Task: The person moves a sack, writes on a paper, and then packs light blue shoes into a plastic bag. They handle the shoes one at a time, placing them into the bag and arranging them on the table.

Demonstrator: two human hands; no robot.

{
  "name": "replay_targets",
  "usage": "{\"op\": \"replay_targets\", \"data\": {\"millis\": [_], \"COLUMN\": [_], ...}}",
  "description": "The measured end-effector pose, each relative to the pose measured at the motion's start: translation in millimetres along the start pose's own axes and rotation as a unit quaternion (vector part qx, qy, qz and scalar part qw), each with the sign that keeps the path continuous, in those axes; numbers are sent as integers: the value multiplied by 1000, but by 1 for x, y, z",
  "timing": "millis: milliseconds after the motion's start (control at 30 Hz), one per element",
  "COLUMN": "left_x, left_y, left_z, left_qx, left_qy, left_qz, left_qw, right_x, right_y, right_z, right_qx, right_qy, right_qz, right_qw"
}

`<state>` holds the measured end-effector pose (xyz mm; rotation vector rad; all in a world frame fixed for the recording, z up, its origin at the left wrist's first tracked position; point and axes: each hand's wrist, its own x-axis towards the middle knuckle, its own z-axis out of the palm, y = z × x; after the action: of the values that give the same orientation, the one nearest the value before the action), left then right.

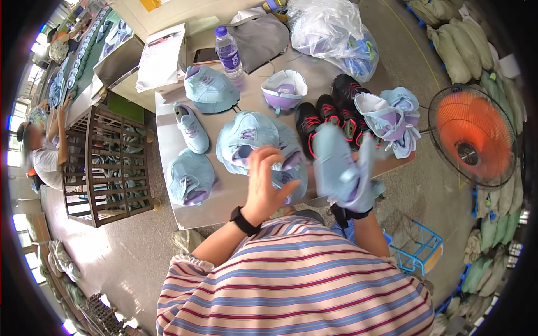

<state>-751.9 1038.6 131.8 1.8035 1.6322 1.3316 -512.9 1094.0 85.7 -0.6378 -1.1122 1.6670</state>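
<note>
Just in front of the black shoes (308, 120), a pale-blue upper (335, 162) is apparently held by the right hand, whose fingers are hidden. Left of them, the left hand (262, 187) is held spread-fingered. The upper is judged light, floppy, best gripped at its heel.

The blurred blue shoe (335, 159) in the right hand (358, 209) hides that hand's fingers from me. The left hand (263, 187) covers part of another shoe (299, 175). My view crops the plastic bag (330, 28) above and the striped shirt (294, 285) below.
</note>
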Motion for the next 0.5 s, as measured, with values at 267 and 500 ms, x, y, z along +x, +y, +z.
{"op": "replay_targets", "data": {"millis": [267, 500], "left_x": [-18, -29], "left_y": [-68, -89], "left_z": [-59, -80], "left_qx": [-65, -733], "left_qy": [121, 128], "left_qz": [-90, -178], "left_qw": [986, 644], "right_x": [7, 10], "right_y": [14, 29], "right_z": [-33, -7], "right_qx": [445, 365], "right_qy": [77, 94], "right_qz": [231, 264], "right_qw": [862, 888]}}
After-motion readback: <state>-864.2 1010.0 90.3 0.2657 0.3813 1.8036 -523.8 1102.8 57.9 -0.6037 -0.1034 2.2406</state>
